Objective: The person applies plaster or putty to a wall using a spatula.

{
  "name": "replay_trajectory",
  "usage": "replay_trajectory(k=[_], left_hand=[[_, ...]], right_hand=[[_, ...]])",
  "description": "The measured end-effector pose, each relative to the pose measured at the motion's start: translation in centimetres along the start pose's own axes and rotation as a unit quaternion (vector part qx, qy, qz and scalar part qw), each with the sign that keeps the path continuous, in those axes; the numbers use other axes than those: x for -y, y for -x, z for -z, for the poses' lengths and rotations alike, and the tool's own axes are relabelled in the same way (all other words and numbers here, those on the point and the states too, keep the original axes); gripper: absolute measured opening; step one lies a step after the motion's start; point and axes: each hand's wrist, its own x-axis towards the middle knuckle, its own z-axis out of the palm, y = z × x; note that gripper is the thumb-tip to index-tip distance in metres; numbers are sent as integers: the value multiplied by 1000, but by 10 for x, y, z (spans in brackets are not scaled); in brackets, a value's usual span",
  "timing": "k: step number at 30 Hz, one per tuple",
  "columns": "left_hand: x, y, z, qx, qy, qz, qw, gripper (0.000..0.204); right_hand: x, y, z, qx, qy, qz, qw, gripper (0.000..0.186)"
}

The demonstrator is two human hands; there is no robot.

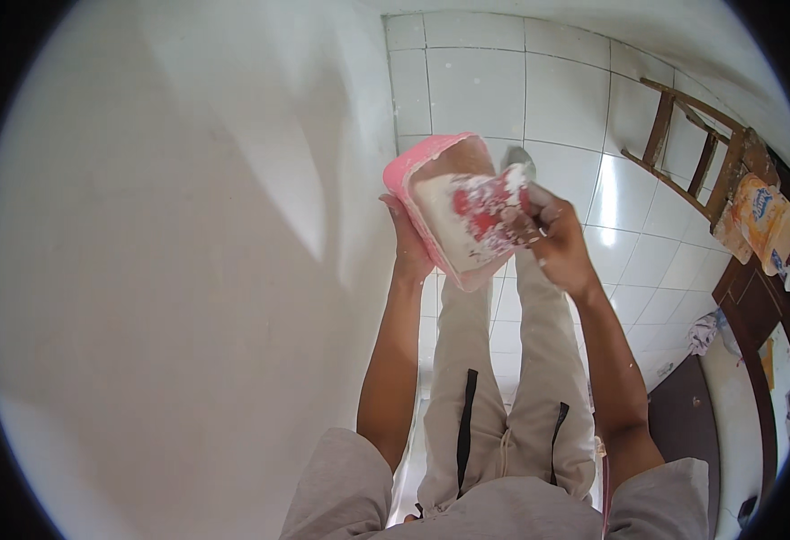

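Note:
My left hand (406,236) supports a pink plastic tub (404,171) from its left side, fingers mostly hidden beneath and behind it. The tub is tilted and holds a white paste (442,211), with dried smears along its rim. In my right hand (552,238), the fingers pinch a flat red-and-white piece (483,209), thickly spattered with white paste; its exact kind is unclear. This piece is over the tub's opening and somewhat blurred. Just beyond my right fingers shows a grey rounded shape (521,160), partly covered, which I cannot make out.
A smooth white wall (188,297) rises close on my left. White floor tiles (566,99) with small white specks lie ahead. At the right stands a wooden stool or small ladder (692,153), beside an orange-and-white package (766,216) and dark wooden furniture (755,301).

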Motion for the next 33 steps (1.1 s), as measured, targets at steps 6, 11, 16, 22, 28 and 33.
replay_trajectory(k=[6,11,16,22,28,33], left_hand=[[0,-16,31,-42,70,-104,991,87],[5,-9,47,14,164,-82,983,79],[4,-6,84,-95,80,-109,986,73],[49,-25,77,-76,166,-48,982,75],[40,-13,100,-39,211,-4,977,82],[38,-13,87,29,234,9,972,82]], right_hand=[[-10,-68,15,-46,-76,61,994,26],[-64,-200,11,-61,-297,27,953,28],[-97,-349,-38,-58,-303,86,947,22],[-84,-445,4,-68,-320,223,918,20],[26,-345,-42,-83,-491,149,854,9],[14,-293,-45,-78,-487,233,838,10]])
